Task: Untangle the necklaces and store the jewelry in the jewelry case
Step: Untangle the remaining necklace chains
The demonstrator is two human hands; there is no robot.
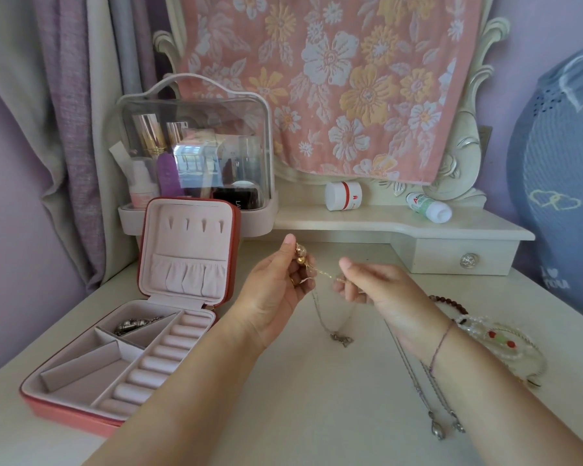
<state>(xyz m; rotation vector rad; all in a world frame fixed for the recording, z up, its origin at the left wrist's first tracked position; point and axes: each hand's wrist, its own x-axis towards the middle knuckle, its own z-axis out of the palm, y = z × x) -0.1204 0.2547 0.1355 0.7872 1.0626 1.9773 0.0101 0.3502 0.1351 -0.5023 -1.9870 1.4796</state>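
Both hands are up over the counter (300,398), a little apart. The left hand (276,290) pinches the gold beads (300,255) of a gold necklace (323,274). The right hand (367,284) pinches its thin chain close by. A silver necklace (320,317) hangs from the knot between them. I think the best way is to pull softly and look for the loop where the silver one can slip out. A hard tug may make the knot tighter. The jewelry case (64,408) lies open on the left.

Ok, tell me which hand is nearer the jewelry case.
Left. The left hand grips the necklaces just right of the jewelry case lid; the right hand pinches them farther right.
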